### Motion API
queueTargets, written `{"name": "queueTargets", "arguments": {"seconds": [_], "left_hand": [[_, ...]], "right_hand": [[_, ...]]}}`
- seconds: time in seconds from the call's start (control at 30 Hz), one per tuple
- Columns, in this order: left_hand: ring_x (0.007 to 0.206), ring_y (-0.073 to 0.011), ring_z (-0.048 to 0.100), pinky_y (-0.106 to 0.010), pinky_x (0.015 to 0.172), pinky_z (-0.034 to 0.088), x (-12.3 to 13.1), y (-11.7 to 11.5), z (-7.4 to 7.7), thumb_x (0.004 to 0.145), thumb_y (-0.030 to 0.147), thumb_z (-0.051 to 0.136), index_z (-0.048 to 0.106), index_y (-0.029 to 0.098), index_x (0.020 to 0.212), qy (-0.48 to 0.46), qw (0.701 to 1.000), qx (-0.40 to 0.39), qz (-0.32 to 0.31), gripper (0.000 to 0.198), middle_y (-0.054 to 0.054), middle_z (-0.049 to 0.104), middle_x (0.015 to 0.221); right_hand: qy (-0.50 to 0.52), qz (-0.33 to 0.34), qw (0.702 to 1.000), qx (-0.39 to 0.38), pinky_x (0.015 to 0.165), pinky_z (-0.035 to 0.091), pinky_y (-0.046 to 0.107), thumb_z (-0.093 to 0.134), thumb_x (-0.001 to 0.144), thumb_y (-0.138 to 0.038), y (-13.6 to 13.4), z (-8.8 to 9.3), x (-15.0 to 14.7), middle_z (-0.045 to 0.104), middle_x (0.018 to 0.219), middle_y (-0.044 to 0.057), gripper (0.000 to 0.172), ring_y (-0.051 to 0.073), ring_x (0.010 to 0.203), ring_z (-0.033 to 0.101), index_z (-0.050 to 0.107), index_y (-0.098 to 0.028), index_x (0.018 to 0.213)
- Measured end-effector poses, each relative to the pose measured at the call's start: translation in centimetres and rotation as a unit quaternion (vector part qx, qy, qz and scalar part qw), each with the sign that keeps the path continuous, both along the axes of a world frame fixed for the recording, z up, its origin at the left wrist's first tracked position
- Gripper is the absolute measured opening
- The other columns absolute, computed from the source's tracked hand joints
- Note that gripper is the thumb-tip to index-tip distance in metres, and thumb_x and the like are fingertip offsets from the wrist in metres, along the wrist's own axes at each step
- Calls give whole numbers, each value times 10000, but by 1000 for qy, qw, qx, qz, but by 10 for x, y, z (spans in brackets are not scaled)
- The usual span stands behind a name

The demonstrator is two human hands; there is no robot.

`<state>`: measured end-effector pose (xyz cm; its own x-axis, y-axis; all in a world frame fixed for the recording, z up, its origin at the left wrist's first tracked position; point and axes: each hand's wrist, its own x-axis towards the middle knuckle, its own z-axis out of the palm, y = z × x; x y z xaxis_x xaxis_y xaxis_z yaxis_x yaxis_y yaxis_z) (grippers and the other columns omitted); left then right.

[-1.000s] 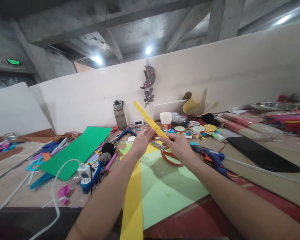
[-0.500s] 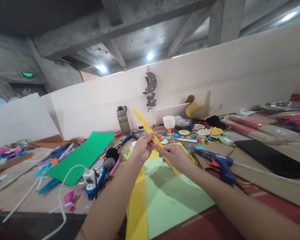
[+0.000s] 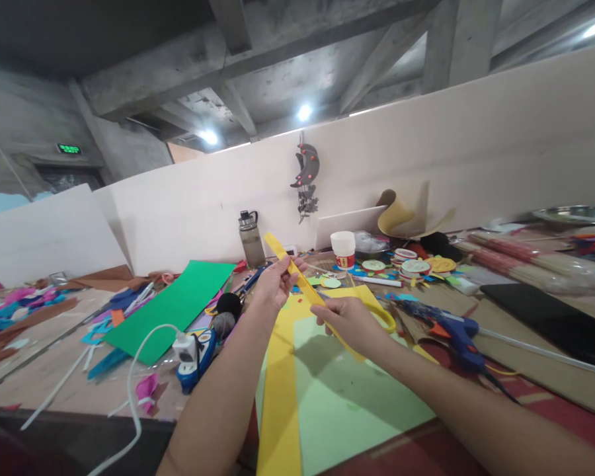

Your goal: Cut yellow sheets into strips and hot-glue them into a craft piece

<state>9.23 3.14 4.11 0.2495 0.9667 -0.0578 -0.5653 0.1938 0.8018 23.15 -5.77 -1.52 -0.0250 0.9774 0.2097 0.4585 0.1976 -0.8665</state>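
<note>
A long yellow strip (image 3: 305, 285) slants between my two hands, above the sheets on the table. My left hand (image 3: 277, 281) pinches it near its far upper end. Further down, my right hand (image 3: 344, 320) grips it between thumb and fingers; its lower end shows just past that hand. Beneath lies a pale green sheet (image 3: 352, 416), partly over a yellow sheet (image 3: 280, 410). Just right of my right hand is a yellow loop (image 3: 389, 320), perhaps a scissors handle; the rest of it is hidden.
A blue glue gun (image 3: 456, 334) lies at right, near a black slab (image 3: 550, 320). At left are a green sheet (image 3: 178, 311) and a power strip (image 3: 196, 360) with a white cable. Behind stand a bottle (image 3: 251, 241) and a paper cup (image 3: 344, 250).
My hands have moved apart along the yellow strip, the left toward its far end. The camera view has shifted slightly, so the scene sits a little further right.
</note>
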Motion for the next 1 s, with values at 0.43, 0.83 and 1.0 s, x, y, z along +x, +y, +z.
{"name": "queueTargets", "arguments": {"seconds": [0.43, 0.83, 1.0], "left_hand": [[700, -152, 697, -110, 485, 527, -27, 12, 14, 849, 110, 535, 635, 49, 909, -39, 998, 6, 47, 131, -112, 705, 762], [694, -163, 700, -112, 462, 526, -37, 18, 17, 838, 108, 550, 620, 54, 826, -61, 995, 3, 75, 89, -110, 702, 743], [686, -152, 697, -108, 473, 520, -44, 23, 15, 836, 107, 549, 618, 65, 789, -54, 995, 12, 88, 93, -111, 703, 746]], "right_hand": [[-39, 23, 999, 15, 463, 340, 221, 475, 826, -489, -5, 0, -2, 592, 516, 0, 411, 118, 480, 501, 630, -181, 602], [-58, 48, 997, 27, 462, 351, 225, 483, 832, -457, -10, 1, -2, 602, 528, 8, 385, 126, 486, 514, 626, -187, 597], [-68, 49, 996, 27, 469, 355, 227, 483, 832, -454, -10, 2, -2, 610, 533, 7, 382, 129, 498, 525, 631, -191, 599]]}}
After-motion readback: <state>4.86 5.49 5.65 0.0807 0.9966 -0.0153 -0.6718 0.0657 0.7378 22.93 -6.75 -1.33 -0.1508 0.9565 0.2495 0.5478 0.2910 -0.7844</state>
